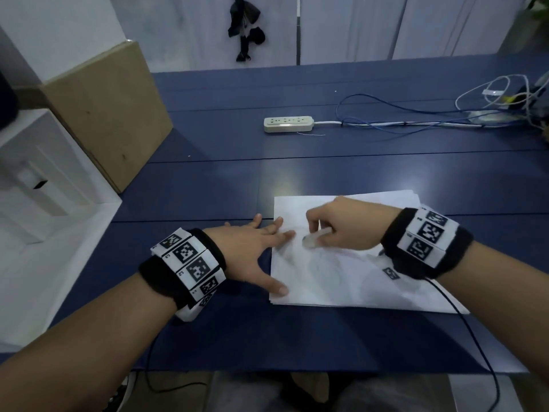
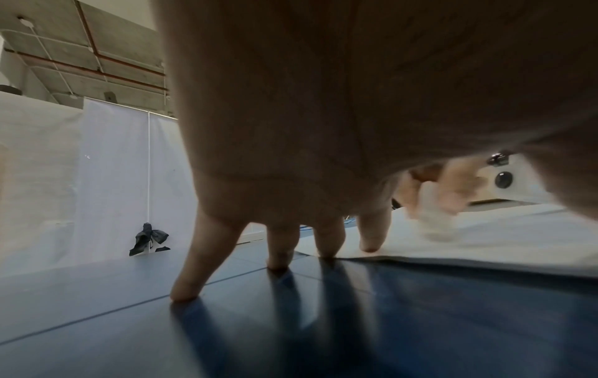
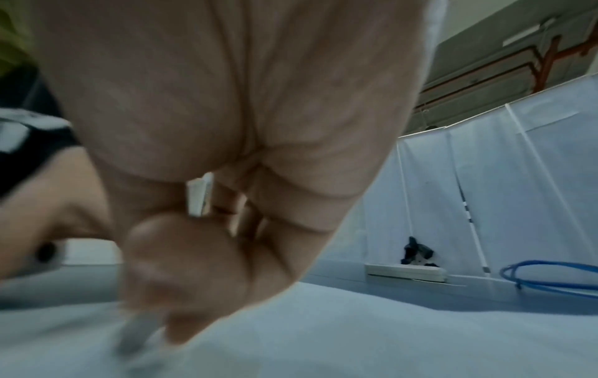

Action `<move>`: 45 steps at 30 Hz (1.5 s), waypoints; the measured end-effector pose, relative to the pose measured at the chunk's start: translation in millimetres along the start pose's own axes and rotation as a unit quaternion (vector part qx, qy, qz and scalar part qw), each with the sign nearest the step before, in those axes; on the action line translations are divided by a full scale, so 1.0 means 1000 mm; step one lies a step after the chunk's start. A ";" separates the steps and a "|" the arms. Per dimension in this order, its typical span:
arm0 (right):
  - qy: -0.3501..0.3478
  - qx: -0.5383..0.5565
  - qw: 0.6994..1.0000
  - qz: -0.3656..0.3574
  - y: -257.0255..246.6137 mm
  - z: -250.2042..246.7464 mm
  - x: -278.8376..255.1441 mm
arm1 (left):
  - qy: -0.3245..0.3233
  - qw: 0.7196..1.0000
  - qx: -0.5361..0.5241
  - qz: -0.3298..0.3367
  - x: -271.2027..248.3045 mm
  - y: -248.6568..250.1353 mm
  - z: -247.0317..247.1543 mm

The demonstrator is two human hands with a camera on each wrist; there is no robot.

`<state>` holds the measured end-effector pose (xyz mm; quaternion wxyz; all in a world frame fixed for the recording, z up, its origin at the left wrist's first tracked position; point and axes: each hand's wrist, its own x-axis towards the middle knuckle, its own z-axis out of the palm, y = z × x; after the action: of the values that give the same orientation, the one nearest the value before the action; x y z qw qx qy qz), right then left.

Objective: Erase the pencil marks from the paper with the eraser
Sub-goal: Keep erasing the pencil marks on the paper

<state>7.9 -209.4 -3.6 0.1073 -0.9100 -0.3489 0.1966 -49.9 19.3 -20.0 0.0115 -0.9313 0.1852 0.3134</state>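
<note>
- Rubbing is under way in the head view: the right hand pinches the eraser, its tip on the paper toward the sheet's 10 o'clock corner. The left hand lies spread wide, fingertips and thumb pinning the sheet's 9 o'clock edge. Faint grey pencil marks remain at 6 o'clock of the eraser; judged partly done.
- Left wrist view: straight fingers press table and paper edge; the blurred eraser shows at 2 o'clock.
- Right wrist view: thumb and fingers curl round the eraser, whose grey tip meets the paper at 7 o'clock; marks unreadable.
</note>
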 end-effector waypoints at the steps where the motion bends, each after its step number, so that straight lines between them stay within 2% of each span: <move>1: -0.044 0.008 0.999 -0.023 -0.005 0.003 -0.007 | 0.004 1.000 0.004 -0.001 0.000 0.001 0.000; 3: -0.142 0.036 0.988 -0.039 -0.012 0.004 -0.014 | 0.009 1.000 0.013 0.000 0.001 0.002 0.001; 4: -0.156 0.041 0.986 -0.037 -0.014 0.002 -0.014 | 0.008 1.000 0.013 -0.001 0.002 0.002 0.001; 5: -0.138 0.035 0.989 -0.031 -0.014 0.000 -0.010 | 0.007 1.000 0.012 -0.003 0.003 0.002 0.000; 9: 0.012 -0.012 0.999 0.051 0.002 -0.006 0.011 | 0.013 1.000 0.001 -0.009 0.004 0.003 -0.001; 11: 0.032 -0.026 0.999 0.029 0.004 -0.003 0.008 | 0.019 1.000 0.013 -0.011 0.003 0.004 -0.002; 13: -0.042 0.000 0.999 -0.028 -0.003 0.003 -0.005 | 0.037 0.998 0.046 -0.006 0.005 0.004 -0.001; 15: -0.151 0.045 0.987 -0.044 -0.014 0.008 -0.018 | 0.064 0.995 0.083 0.000 0.007 0.004 -0.001; 16: -0.175 0.052 0.982 -0.045 -0.015 0.008 -0.021 | 0.079 0.992 0.100 0.001 0.008 0.004 0.000; 18: -0.130 0.040 0.990 -0.036 -0.013 0.005 -0.014 | 0.103 0.987 0.121 0.006 0.009 0.006 -0.002; 21: 0.009 0.018 0.999 0.040 -0.003 -0.005 0.000 | 0.111 0.987 0.116 0.019 0.008 0.009 -0.005; 23: 0.046 -0.011 0.998 0.049 0.002 -0.003 0.001 | 0.111 0.988 0.106 0.028 0.008 0.009 -0.005; 24: 0.032 -0.023 0.999 0.030 0.001 -0.001 -0.003 | 0.112 0.988 0.101 0.031 0.008 0.008 -0.004; 26: -0.055 -0.007 0.998 -0.030 -0.007 0.006 -0.014 | 0.112 0.989 0.093 0.033 0.009 0.007 -0.002; 28: -0.145 0.051 0.987 -0.044 -0.013 0.010 -0.022 | 0.114 0.989 0.092 0.035 0.010 0.007 -0.002; 29: -0.151 0.059 0.986 -0.041 -0.013 0.008 -0.022 | 0.115 0.988 0.094 0.035 0.010 0.008 -0.003; 30: -0.129 0.048 0.990 -0.035 -0.012 0.007 -0.019 | 0.116 0.988 0.098 0.036 0.010 0.009 -0.004; 33: 0.010 0.006 0.999 0.030 0.000 -0.003 -0.003 | 0.112 0.988 0.100 0.035 0.007 0.013 -0.009; 35: 0.056 0.002 0.997 0.046 0.006 -0.004 0.001 | 0.106 0.990 0.092 0.030 0.005 0.015 -0.010; 36: 0.041 0.001 0.999 0.027 0.007 -0.002 -0.002 | 0.103 0.990 0.087 0.026 0.004 0.015 -0.010; 38: -0.049 0.024 0.998 -0.027 0.001 0.005 -0.013 | 0.104 0.990 0.086 0.027 0.004 0.015 -0.009; 40: -0.152 0.065 0.985 -0.044 -0.007 0.010 -0.023 | 0.102 0.990 0.094 0.032 0.006 0.014 -0.009; 41: -0.168 0.070 0.982 -0.045 -0.008 0.010 -0.024 | 0.100 0.990 0.096 0.034 0.006 0.014 -0.009; 43: -0.130 0.047 0.990 -0.038 -0.005 0.007 -0.017 | 0.103 0.989 0.099 0.041 0.007 0.016 -0.011; 45: -0.050 0.044 0.998 0.008 0.002 -0.001 -0.006 | 0.103 0.989 0.095 0.043 0.007 0.016 -0.012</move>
<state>4.9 -214.7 -1.7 0.1283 -0.8961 -0.3374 0.2583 -43.4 0.6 -12.6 0.0669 -0.9445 0.2545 0.1965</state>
